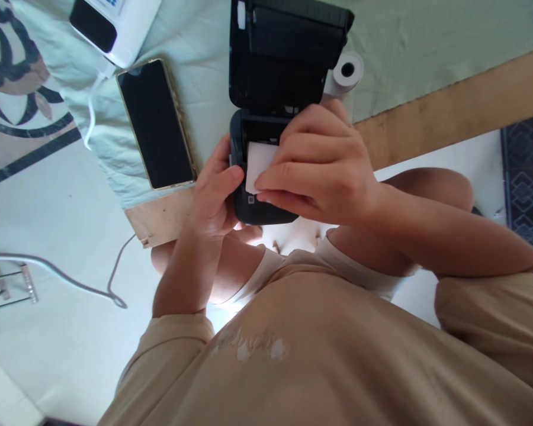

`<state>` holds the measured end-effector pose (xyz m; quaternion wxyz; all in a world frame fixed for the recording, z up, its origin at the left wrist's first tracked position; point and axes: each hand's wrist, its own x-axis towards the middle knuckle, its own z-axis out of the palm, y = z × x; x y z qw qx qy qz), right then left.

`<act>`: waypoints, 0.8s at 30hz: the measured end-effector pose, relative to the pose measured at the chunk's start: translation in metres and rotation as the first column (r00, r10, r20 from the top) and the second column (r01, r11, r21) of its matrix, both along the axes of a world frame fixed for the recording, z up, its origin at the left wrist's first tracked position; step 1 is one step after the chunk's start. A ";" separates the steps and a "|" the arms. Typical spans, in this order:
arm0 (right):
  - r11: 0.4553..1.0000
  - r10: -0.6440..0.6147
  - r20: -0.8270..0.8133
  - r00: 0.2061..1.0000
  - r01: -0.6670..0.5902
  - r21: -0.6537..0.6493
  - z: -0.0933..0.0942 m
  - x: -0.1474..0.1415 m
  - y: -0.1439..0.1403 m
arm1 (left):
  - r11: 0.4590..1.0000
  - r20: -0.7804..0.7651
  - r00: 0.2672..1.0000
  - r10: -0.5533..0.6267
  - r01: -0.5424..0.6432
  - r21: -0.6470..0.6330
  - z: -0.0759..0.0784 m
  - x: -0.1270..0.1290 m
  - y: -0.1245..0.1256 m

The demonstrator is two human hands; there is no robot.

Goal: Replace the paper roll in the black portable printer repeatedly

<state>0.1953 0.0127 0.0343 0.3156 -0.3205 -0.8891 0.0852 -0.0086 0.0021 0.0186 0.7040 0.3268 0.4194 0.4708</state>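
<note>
A small black receipt printer (242, 127) is held over the front edge of the table, its lid (275, 71) swung fully back. My left hand (215, 192) grips the printer's left side, with the thumb on top of the rim. In the printer's open bay is a white paper roll (260, 163). The fingers of my right hand (322, 163) are closed on this roll at its right and lower end. They hide much of the roll and the bay's right part.
A second paper roll (348, 70) stands behind my right hand. To the left lie a dark-screened phone (157, 127) and a white device (115, 26) with a white cable (91, 109). The table's wooden edge (448, 103) shows past the green cloth (408, 53).
</note>
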 end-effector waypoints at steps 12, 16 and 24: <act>0.979 -0.169 0.004 0.986 0.168 -0.120 0.008 -0.010 -0.012 | 0.995 -0.107 0.994 -0.027 0.037 0.091 -0.008 -0.007 -0.003; 0.976 -0.171 0.020 0.985 0.172 -0.130 0.011 -0.010 -0.016 | 0.991 -0.069 0.996 -0.058 0.066 0.116 -0.009 -0.009 -0.003; 0.990 -0.137 -0.103 0.985 0.138 0.006 0.009 0.006 -0.002 | 0.975 -0.071 0.989 -0.131 0.141 0.169 -0.016 -0.012 -0.002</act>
